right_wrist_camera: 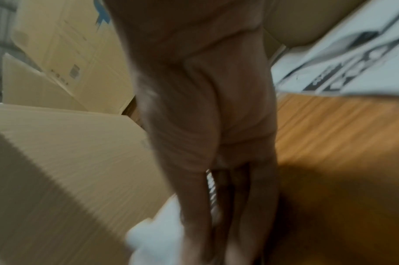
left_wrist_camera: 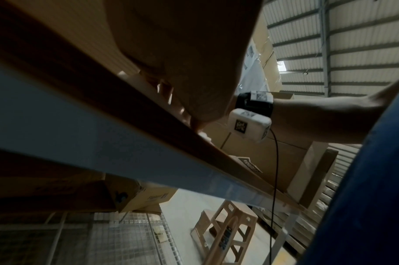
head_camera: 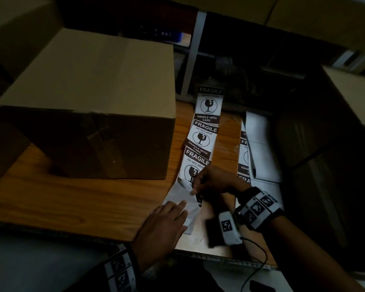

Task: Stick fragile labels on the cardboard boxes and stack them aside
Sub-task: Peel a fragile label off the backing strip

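Observation:
A closed brown cardboard box (head_camera: 93, 98) stands on the wooden table (head_camera: 72, 199) at the left. To its right a strip of black-and-white fragile labels (head_camera: 204, 131) runs toward me. My left hand (head_camera: 167, 220) lies flat with straight fingers on the strip's white backing paper (head_camera: 183, 199), pressing it down. My right hand (head_camera: 209, 182) pinches the near edge of the nearest fragile label (head_camera: 193, 165), which is partly lifted from the backing. The right wrist view is blurred and shows my right hand's fingers (right_wrist_camera: 216, 206) over the white paper (right_wrist_camera: 157, 229).
A second strip of labels and white backing sheets (head_camera: 259, 148) lies at the right. A large cardboard box (head_camera: 346, 114) stands at the far right; more boxes are stacked behind. A shelf post (head_camera: 192, 55) rises behind the table. A wooden stool (left_wrist_camera: 225, 233) stands on the floor below.

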### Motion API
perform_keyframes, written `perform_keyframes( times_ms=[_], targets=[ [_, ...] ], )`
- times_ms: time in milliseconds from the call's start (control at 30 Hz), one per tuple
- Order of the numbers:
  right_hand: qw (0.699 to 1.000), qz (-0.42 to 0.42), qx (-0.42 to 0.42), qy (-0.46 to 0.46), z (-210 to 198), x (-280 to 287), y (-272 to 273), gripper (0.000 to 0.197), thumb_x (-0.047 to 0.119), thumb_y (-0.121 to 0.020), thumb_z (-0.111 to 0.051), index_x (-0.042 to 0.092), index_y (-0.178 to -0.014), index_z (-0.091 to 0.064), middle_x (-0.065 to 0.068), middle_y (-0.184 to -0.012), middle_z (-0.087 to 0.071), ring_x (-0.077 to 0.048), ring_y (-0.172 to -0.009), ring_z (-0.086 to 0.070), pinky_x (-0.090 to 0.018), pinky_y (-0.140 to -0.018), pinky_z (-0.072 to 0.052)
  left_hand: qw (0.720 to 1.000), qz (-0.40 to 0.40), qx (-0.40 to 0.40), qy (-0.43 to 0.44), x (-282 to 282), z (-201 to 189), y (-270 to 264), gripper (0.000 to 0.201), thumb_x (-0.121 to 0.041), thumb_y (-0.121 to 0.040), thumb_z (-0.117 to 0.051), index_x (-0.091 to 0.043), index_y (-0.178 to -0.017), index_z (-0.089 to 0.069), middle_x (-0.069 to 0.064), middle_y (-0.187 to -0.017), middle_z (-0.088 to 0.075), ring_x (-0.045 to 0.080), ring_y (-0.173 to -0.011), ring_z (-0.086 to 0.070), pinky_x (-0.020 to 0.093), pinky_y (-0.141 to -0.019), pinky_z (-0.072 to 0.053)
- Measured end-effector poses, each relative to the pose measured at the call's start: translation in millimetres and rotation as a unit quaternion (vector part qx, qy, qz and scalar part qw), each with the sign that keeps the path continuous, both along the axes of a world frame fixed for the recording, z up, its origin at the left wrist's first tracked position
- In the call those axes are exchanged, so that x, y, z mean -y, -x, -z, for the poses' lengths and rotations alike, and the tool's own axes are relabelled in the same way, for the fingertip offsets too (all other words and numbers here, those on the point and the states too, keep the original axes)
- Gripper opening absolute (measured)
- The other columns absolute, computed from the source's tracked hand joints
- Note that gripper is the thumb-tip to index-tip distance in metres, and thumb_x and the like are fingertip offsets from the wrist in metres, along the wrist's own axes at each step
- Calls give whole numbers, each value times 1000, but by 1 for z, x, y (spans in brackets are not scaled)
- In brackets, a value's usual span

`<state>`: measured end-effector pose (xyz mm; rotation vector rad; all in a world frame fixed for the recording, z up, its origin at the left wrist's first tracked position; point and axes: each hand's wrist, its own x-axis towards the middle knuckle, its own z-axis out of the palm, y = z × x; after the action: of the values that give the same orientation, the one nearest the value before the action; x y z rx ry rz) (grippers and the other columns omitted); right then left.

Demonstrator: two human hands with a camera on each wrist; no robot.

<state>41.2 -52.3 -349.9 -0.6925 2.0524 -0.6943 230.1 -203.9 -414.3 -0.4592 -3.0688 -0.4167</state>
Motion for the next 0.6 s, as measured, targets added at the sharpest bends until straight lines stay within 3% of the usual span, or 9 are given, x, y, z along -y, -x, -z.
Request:
perform_keyframes(
  times_ms=[100,167,267,367,467,600],
  targets=[
    [996,8,69,51,-6,-9,2,18,19,-82,-77,5,-93,-76,-17,-96,-74,-30,-93,-71,-42,-90,-56,1000,3,-25,16,-2,-2,1,34,-41,-82,-60,-24,-110,-69,-1,-129,-62,15,-105,-59,31,-79,-54],
    [996,23,64,60,-15,-15,5,23,19,-84,-75,5,-102,-75,-11,-106,-74,-22,-102,-69,-34,-94,-55,999,1,-33,24,-3,-5,1,36,-40,-77,-72,-23,-108,-69,1,-127,-63,17,-102,-61,32,-79,-55],
    [999,17,-49,12,-19,-19,3,18,24,-84,-75,13,-99,-77,3,-103,-75,-7,-98,-68,-26,-91,-52,998,-6,-43,40,-4,-9,1,39,-41,-73,-77,-21,-106,-69,2,-123,-65,18,-99,-62,33,-76,-55],
    [987,20,-160,-22,-5,-16,-15,13,27,-81,-78,17,-90,-78,4,-95,-76,-7,-87,-67,-28,-81,-52,997,-18,-63,47,-7,-8,2,38,-41,-80,-65,-18,-110,-67,4,-122,-65,20,-99,-62,34,-77,-56],
    [975,20,-218,-22,11,-12,-37,22,35,-81,-77,17,-94,-77,2,-97,-74,-10,-86,-66,-28,-78,-50,998,-34,-52,17,-8,-7,-1,49,-44,-88,-44,-14,-122,-62,6,-126,-64,22,-104,-60,37,-82,-56],
    [956,47,-291,-1,22,-10,-56,20,35,-84,-73,20,-98,-76,-1,-100,-70,-17,-90,-64,-32,-77,-51,998,-29,-56,0,-7,-6,-7,63,-55,-90,-44,-14,-138,-52,6,-129,-60,25,-108,-55,39,-84,-53]
  ],
)
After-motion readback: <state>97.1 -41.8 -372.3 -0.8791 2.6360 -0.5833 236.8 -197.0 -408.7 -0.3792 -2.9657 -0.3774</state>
